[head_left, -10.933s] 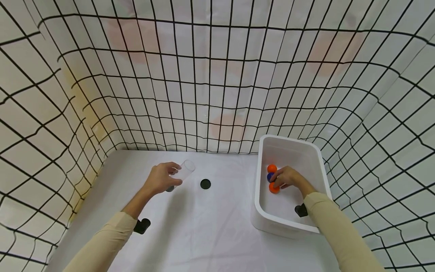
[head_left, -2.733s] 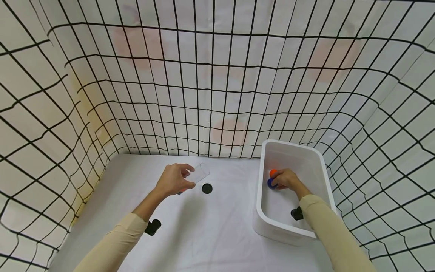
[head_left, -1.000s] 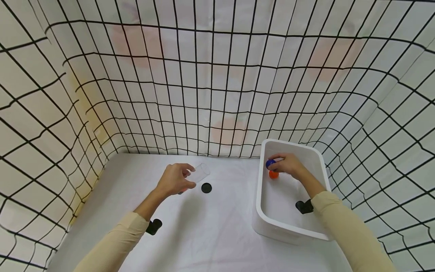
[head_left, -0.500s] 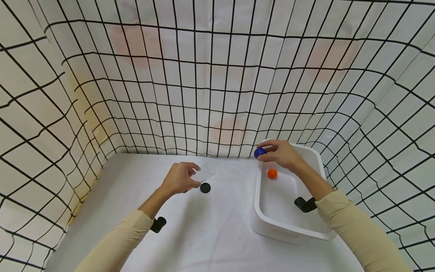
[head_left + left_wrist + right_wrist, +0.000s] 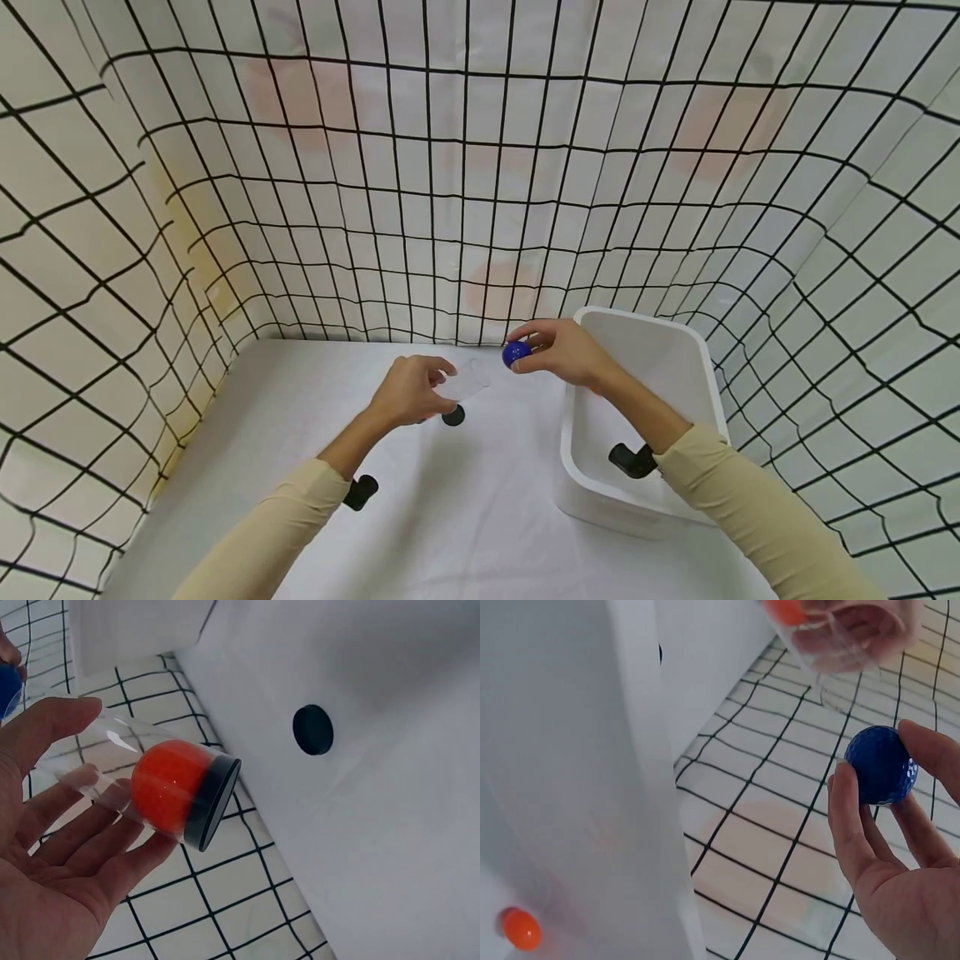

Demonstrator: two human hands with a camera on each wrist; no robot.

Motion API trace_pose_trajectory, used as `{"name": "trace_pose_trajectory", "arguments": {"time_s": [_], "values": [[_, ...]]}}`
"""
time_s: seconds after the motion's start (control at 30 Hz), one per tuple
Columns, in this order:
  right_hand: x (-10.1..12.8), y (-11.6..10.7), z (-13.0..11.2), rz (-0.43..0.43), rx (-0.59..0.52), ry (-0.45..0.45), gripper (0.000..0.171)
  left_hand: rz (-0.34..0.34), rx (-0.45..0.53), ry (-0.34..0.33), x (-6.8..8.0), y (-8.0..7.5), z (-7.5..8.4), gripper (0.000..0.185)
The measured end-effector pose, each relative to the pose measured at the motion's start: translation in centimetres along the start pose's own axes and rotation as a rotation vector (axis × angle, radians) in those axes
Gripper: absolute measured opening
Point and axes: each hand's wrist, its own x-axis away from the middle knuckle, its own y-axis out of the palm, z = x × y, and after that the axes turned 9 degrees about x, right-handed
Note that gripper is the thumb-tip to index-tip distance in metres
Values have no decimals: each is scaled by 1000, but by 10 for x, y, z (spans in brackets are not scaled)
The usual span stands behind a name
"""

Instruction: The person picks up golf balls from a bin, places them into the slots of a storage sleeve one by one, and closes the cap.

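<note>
Holding, left hand (image 5: pixel 408 392): fingers curled round a clear plastic tube (image 5: pixel 142 784), tilted, open mouth toward the right.
Tube contents: one orange ball (image 5: pixel 166 784) sits against the black end cap (image 5: pixel 214 804).
Table: a black cap (image 5: pixel 453 415) lies on the white table (image 5: pixel 450 517), just right of the left hand.
Right hand (image 5: pixel 566 352): thumb and fingertips pinch a blue golf ball (image 5: pixel 516 353) in the air, near the tube's mouth, not yet inside.
White bin (image 5: pixel 686 350): far right; one orange ball (image 5: pixel 520 928) remains inside.
Progress: one ball loaded, the blue one about to enter, one left in the bin, cap still off.
</note>
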Motion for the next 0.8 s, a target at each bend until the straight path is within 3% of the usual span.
{"name": "trace_pose_trajectory", "arguments": {"time_s": [0.33,0.8], "values": [[-6,27,-5,-31,-47,-44,41,-28,-22,-8,-2,2,9,40],[-6,37,-11,-53,-56,-64,41,-17,-104,41,-3,1,11,38]]}}
